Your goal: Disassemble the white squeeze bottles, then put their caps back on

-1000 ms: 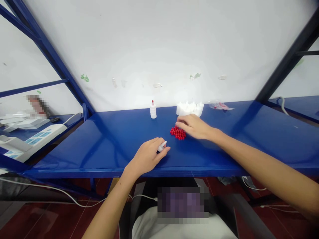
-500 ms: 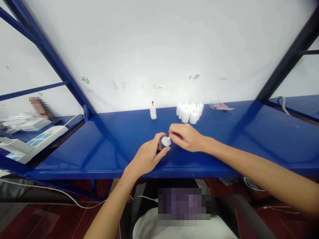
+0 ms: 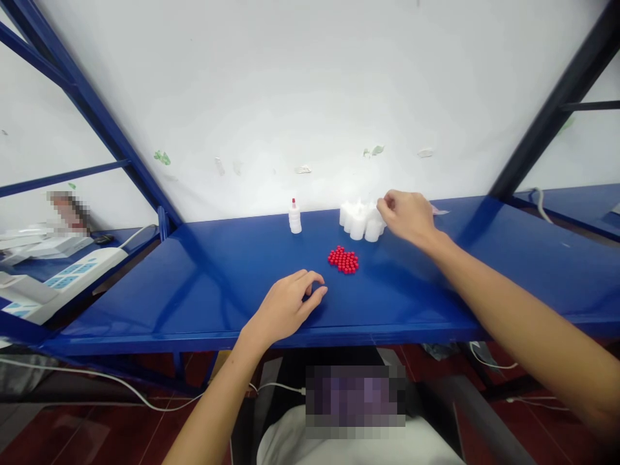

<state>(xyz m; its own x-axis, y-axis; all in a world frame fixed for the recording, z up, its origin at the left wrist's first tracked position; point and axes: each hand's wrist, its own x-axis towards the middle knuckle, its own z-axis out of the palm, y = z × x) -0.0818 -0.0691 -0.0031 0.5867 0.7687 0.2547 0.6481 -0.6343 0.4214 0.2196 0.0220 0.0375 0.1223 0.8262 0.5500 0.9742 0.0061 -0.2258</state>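
White bottles (image 3: 357, 227) clustered upright, cylindrical; red caps (image 3: 345, 261) (small, glossy) bunched nearer.

2 bare hands (image 3: 292, 300) (image 3: 411, 216), bare forearms (image 3: 220, 397); whitish top (image 3: 358, 449), black legwear (image 3: 329, 357).

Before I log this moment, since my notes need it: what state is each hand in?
Left hand: open, loosely curled, nothing visible in it.
Right hand: curled beside the white bottles; can't tell whether it grips anything.
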